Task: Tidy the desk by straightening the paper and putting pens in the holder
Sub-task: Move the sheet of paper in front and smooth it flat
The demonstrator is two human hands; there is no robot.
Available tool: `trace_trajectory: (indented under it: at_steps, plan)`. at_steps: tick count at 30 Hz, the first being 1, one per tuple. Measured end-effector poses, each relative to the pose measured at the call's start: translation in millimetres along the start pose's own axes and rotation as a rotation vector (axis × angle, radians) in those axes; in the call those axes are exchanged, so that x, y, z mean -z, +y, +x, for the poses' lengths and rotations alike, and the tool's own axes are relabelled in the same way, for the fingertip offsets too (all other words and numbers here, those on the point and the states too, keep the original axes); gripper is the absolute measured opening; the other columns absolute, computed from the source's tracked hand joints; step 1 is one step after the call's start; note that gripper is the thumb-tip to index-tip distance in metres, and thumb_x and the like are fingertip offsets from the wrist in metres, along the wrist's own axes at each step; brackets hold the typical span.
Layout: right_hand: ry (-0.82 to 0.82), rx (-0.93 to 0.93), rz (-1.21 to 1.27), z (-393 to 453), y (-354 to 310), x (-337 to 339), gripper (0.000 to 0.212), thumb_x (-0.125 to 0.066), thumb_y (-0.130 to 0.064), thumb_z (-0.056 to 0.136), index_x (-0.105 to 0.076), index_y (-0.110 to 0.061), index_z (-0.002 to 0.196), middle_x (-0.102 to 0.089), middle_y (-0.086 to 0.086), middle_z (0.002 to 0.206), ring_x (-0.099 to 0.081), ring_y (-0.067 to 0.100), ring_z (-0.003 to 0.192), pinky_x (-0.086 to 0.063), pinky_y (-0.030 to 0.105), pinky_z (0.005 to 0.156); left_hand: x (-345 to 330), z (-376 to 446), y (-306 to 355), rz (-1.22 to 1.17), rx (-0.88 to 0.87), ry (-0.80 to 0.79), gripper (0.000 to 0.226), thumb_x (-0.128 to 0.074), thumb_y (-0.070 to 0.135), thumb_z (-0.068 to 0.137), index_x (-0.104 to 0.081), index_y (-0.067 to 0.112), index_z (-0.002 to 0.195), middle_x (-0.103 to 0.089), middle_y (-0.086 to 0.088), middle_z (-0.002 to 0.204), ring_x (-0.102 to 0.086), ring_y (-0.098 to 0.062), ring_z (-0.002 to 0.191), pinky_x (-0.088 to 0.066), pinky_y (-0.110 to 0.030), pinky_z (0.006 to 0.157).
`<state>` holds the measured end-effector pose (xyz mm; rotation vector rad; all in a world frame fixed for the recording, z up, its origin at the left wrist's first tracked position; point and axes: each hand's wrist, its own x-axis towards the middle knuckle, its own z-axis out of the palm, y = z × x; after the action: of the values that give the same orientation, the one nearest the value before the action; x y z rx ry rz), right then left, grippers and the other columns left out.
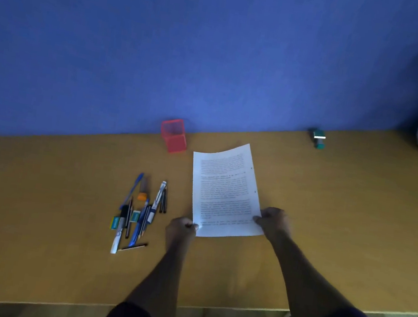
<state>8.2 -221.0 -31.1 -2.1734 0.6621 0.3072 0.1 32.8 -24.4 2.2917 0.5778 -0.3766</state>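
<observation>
Paper (226,190) was pinched at its near corners by the left hand (181,229) and right hand (273,221), apparently for squaring on the surface (46,202). Pens (140,213) were left heaped beside it, outside the red holder (173,136).

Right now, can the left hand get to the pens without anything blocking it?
Probably yes. The left hand pinches the paper corner, but the pens lie just beside it on bare desk; it must release first.
</observation>
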Motion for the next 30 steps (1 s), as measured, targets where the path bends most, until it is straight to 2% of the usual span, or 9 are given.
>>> trace_trajectory:
  at_steps: [3, 6, 12, 15, 18, 20, 22, 26, 30]
  plan:
    - [0.015, -0.004, -0.037, -4.5, 7.1, -3.0, 0.014, -0.075, -0.028, 0.078, -0.073, -0.016, 0.086, -0.070, 0.004, 0.081, -0.064, 0.023, 0.073, -0.044, 0.026, 0.058, 2.2, -4.7, -4.2, -0.002, -0.060, 0.030, 0.014, -0.074, 0.017, 0.082, -0.070, 0.017, 0.096, -0.073, 0.000, 0.094, -0.064, -0.017, 0.085, -0.045, -0.024, 0.072]
    - [0.032, 0.021, -0.098, -8.2, 10.7, -2.0, 0.012, -0.073, -0.027, 0.079, -0.069, -0.018, 0.084, -0.069, 0.003, 0.082, -0.063, 0.022, 0.072, -0.047, 0.026, 0.057, 2.6, -10.2, -6.1, 0.037, -0.091, 0.037, 0.025, -0.078, 0.014, 0.079, -0.062, 0.017, 0.098, -0.069, 0.003, 0.094, -0.064, -0.019, 0.088, -0.054, -0.030, 0.076]
    - [0.050, 0.016, -0.186, -15.2, 17.8, 2.2, 0.027, -0.076, -0.036, 0.078, -0.060, -0.022, 0.095, -0.066, 0.000, 0.091, -0.064, 0.023, 0.080, -0.054, 0.032, 0.063, -0.7, -14.1, -11.9, 0.120, -0.179, 0.062, 0.012, -0.070, 0.009, 0.085, -0.065, 0.016, 0.094, -0.065, -0.002, 0.102, -0.062, -0.021, 0.094, -0.058, -0.037, 0.077]
    - [0.064, 0.031, -0.175, -16.4, 21.3, 1.7, 0.033, -0.075, -0.036, 0.079, -0.056, -0.023, 0.102, -0.066, -0.001, 0.094, -0.064, 0.023, 0.080, -0.048, 0.029, 0.060, -2.1, -15.7, -14.0, 0.217, -0.282, 0.082, 0.028, -0.071, 0.007, 0.084, -0.065, 0.018, 0.108, -0.059, -0.002, 0.119, -0.059, -0.024, 0.105, -0.057, -0.037, 0.082]
    - [0.076, 0.087, -0.234, -15.8, 22.8, -0.5, 0.036, -0.075, -0.035, 0.081, -0.055, -0.021, 0.106, -0.064, 0.002, 0.099, -0.061, 0.024, 0.082, -0.045, 0.029, 0.061, -2.2, -14.7, -17.5, 0.392, -0.412, 0.036, 0.052, -0.067, 0.010, 0.086, -0.056, 0.025, 0.134, -0.047, 0.005, 0.146, -0.047, -0.024, 0.126, -0.047, -0.038, 0.101]
    - [0.095, 0.142, -0.301, -16.0, 23.6, -3.0, 0.040, -0.074, -0.032, 0.082, -0.053, -0.019, 0.113, -0.061, 0.005, 0.106, -0.061, 0.027, 0.092, -0.050, 0.033, 0.067, -3.3, -13.1, -21.5, 0.474, -0.436, -0.034, 0.063, -0.062, 0.015, 0.090, -0.043, 0.031, 0.147, -0.030, 0.011, 0.160, -0.031, -0.020, 0.144, -0.037, -0.041, 0.113]
    - [0.128, 0.251, -0.384, -17.1, 25.8, -7.2, 0.047, -0.074, -0.026, 0.083, -0.052, -0.019, 0.124, -0.057, 0.006, 0.116, -0.057, 0.028, 0.105, -0.052, 0.038, 0.079, -5.3, -11.7, -27.0, 0.511, -0.443, -0.083, 0.069, -0.059, 0.016, 0.093, -0.032, 0.033, 0.154, -0.018, 0.014, 0.165, -0.016, -0.014, 0.152, -0.029, -0.043, 0.116]
    - [0.094, 0.510, -0.440, -19.5, 30.1, -13.7, 0.060, -0.069, -0.017, 0.086, -0.048, -0.023, 0.142, -0.047, 0.001, 0.147, -0.046, 0.025, 0.132, -0.046, 0.041, 0.103, -3.9, -9.7, -29.3, 0.537, -0.480, -0.100, 0.068, -0.060, 0.023, 0.093, -0.031, 0.030, 0.155, -0.015, 0.012, 0.166, -0.009, -0.013, 0.154, -0.026, -0.044, 0.116]
    - [-0.014, 0.611, -0.495, -19.5, 35.8, -18.1, 0.062, -0.061, -0.040, 0.093, -0.038, -0.027, 0.149, -0.027, -0.003, 0.160, -0.027, 0.018, 0.147, -0.037, 0.042, 0.113, -1.8, -5.9, -27.3, 0.563, -0.513, -0.131, 0.075, -0.069, 0.047, 0.086, -0.036, 0.027, 0.151, -0.014, 0.010, 0.167, -0.008, -0.014, 0.154, -0.027, -0.048, 0.117]
